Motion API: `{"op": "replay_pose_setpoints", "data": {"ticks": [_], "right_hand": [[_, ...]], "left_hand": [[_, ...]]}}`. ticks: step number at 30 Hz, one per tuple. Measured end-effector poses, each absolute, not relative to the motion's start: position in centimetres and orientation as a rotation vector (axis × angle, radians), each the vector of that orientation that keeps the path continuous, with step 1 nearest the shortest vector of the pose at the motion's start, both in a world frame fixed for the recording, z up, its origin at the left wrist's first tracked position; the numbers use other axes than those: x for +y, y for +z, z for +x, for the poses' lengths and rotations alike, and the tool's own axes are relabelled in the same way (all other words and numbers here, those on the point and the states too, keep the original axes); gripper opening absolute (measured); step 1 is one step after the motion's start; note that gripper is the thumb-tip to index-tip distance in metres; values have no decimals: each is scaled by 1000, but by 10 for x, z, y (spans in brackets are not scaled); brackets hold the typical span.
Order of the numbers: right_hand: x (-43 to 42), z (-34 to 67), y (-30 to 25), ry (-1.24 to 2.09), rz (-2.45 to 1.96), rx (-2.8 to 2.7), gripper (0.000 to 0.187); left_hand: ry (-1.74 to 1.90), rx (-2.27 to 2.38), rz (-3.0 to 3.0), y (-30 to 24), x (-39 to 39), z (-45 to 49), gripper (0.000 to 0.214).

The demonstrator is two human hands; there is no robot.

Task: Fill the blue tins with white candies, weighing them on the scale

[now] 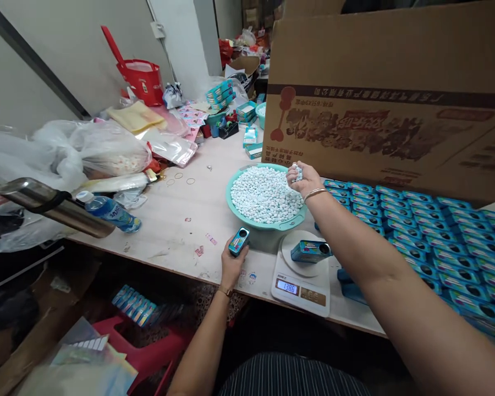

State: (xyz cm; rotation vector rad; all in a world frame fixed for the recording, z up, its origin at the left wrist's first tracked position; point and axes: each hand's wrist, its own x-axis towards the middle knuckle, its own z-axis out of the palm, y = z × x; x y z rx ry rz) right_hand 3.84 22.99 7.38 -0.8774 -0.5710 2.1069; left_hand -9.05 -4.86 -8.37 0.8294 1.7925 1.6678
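Note:
My left hand [231, 268] is closed around a small blue box [239, 242] with a dark round opening on top, held just in front of the table edge side of a basin. The turquoise basin [258, 224] is heaped with small white and pale blue pellets [266, 192]. Over the basin's right rim, my right hand [307, 179] curls its fingers around a handful of these pellets. A similar blue box [309, 251] lies on a white digital scale [280, 269], whose display seems to read 138.6.
Rows of blue boxes [421, 236] cover the right side, before a large cardboard carton [355, 66]. At left lie a steel flask [66, 209], a water bottle [111, 212] and plastic bags [103, 146]. A red bucket [142, 82] stands behind; a red stool [148, 346] is below.

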Motion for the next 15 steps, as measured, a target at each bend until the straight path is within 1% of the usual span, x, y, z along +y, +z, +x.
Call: {"op": "replay_pose_setpoints", "data": {"ticks": [1, 3, 5, 7, 9, 11, 13, 15], "right_hand": [[226, 44, 78, 2100, -866, -566, 35], [217, 63, 86, 2100, -804, -530, 32], [202, 88, 92, 2090, -714, -508, 29], [181, 115, 92, 2055, -654, -491, 27], [156, 139, 88, 2008, -640, -433, 27], [131, 155, 80, 1945, -657, -353, 28], [110, 163, 71, 1849, -698, -286, 29], [94, 163, 62, 1739, -742, -267, 32]], "left_hand": [[1655, 1789, 839, -82, -52, -90, 60], [1682, 1857, 865, -75, -62, -86, 75], [1796, 2025, 967, -64, -74, -75, 91], [1913, 2076, 1220, -48, -84, -58, 95], [1874, 1918, 1549, -28, -82, -35, 86], [1733, 1690, 1840, -9, -65, -11, 71], [1566, 1556, 2002, 4, -35, 8, 60], [1399, 1517, 2056, 9, -4, 21, 54]]}}
